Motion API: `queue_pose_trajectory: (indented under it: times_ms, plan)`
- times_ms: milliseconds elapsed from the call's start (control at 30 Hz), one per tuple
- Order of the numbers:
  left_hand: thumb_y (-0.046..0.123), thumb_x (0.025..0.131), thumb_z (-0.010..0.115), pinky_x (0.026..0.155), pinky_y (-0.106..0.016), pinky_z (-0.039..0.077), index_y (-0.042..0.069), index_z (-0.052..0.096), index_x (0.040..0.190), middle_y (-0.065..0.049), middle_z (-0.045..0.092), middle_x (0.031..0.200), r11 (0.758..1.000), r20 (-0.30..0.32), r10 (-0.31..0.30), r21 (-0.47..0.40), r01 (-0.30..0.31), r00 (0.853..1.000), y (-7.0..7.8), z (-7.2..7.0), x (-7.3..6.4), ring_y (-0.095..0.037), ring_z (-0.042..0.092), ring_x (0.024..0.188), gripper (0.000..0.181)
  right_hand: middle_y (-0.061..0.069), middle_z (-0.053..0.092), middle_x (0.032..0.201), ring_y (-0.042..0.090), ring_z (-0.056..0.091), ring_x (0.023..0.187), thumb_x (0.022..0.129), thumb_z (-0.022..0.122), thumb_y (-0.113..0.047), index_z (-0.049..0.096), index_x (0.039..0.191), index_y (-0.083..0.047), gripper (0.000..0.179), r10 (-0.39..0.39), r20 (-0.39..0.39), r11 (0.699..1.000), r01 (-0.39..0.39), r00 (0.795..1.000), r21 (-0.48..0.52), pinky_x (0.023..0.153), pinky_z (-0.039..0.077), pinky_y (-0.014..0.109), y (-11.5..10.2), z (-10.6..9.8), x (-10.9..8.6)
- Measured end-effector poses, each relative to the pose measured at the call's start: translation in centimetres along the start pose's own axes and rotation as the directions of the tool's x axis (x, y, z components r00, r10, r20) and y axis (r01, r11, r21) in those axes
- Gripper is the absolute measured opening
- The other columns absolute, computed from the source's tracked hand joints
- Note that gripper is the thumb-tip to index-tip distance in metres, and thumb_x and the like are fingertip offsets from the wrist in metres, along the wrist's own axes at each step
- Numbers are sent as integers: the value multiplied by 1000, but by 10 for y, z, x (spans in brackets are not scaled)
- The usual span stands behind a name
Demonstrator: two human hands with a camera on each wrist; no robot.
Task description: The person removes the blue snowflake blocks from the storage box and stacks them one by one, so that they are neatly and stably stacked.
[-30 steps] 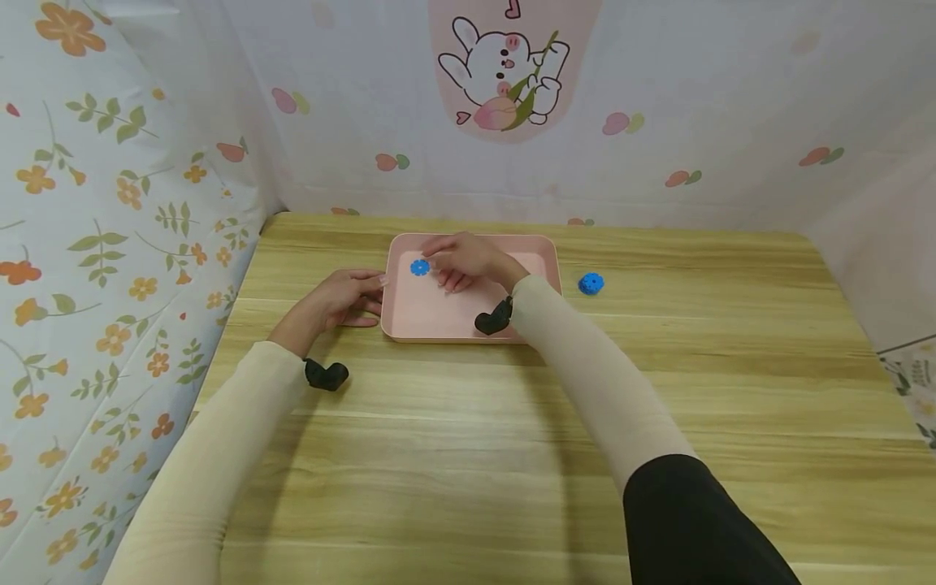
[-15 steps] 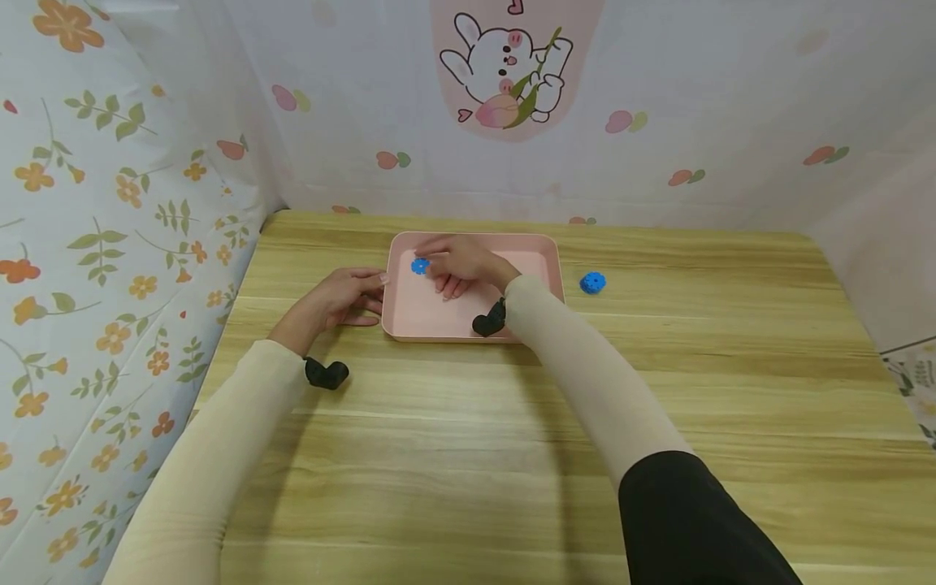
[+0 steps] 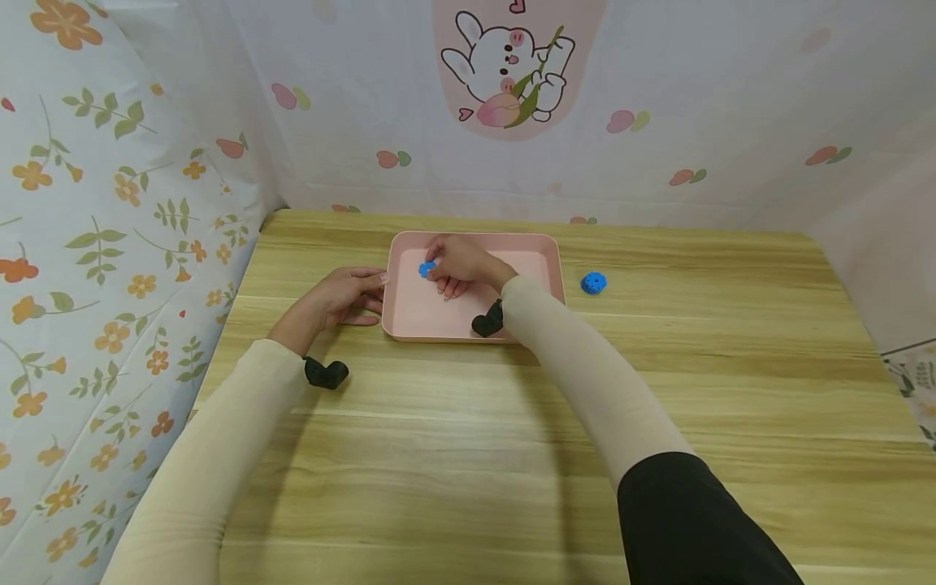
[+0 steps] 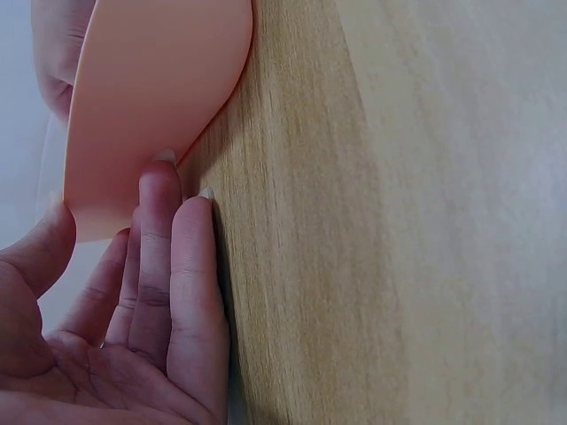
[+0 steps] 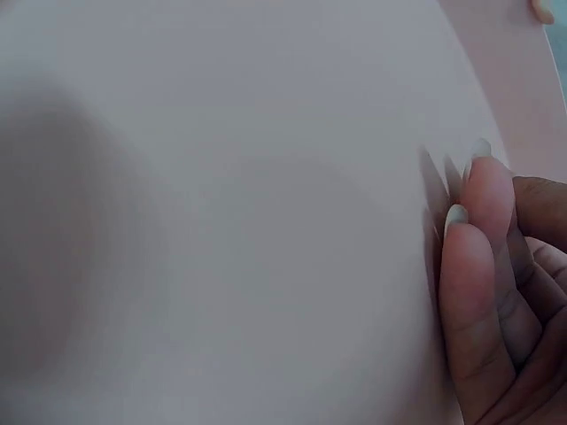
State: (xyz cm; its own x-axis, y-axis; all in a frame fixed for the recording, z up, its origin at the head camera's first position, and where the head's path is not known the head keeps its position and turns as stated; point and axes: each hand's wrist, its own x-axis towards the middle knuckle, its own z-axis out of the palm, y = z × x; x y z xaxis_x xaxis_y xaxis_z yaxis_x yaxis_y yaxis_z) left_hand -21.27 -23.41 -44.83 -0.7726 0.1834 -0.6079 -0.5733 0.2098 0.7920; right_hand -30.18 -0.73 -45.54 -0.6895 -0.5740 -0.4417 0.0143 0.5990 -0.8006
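Note:
In the head view, a small blue notched disc (image 3: 426, 269) shows at the fingertips of my right hand (image 3: 468, 264), inside the left half of a shallow pink tray (image 3: 409, 321). Thumb and index finger pinch the disc, which they partly cover. The right wrist view shows other fingers (image 5: 474, 274) low against the tray's pale floor; the disc is out of that view. My left hand (image 3: 336, 299) is at the tray's left end. In the left wrist view, its thumb (image 4: 49, 248) touches the rim, and its nearly straight fingers (image 4: 158, 248) rest along the outer wall.
Right of the tray lies a small stack of blue notched discs (image 3: 594, 283) on the wooden table (image 3: 453, 455). A patterned cloth (image 3: 329, 97) hangs behind the table, and a floral one (image 3: 132, 268) borders its left side.
My right thumb and index finger have closed on the blue disc, which has shifted slightly to the right. The left hand keeps its place at the tray.

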Motion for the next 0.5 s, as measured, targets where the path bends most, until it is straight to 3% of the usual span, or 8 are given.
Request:
queue_pose_trajectory:
  times_ms: [267, 433, 500]
  plan:
    - [36, 101, 52, 70, -32, 59, 14, 44, 145, -1, 63, 95, 1000, 1, 8, 4, -8, 1000, 0, 0, 0, -11, 67, 75, 50, 7, 63, 64, 15, 61, 47, 94, 63, -10, 50, 121, -1, 31, 39, 20, 999, -38, 999, -27, 49, 54, 27, -6, -1, -3]
    - [36, 101, 53, 69, -32, 59, 14, 45, 145, -1, 63, 94, 1000, 0, 5, 2, -5, 1000, 0, 0, 0, -11, 66, 74, 50, 6, 63, 61, 14, 61, 46, 96, 60, -11, 56, 102, 1, 14, 30, 24, 998, -29, 999, -51, 48, 53, 26, -5, -1, -4]
    - [36, 101, 53, 69, -32, 59, 14, 45, 145, -1, 63, 94, 1000, -2, 3, 1, -3, 1000, 0, 0, 0, -11, 66, 74, 50, 5, 63, 62, 13, 62, 47, 98, 58, -13, 57, 94, 1, 14, 19, 24, 998, -18, 1000, -67, 49, 54, 26, -6, -1, -5]
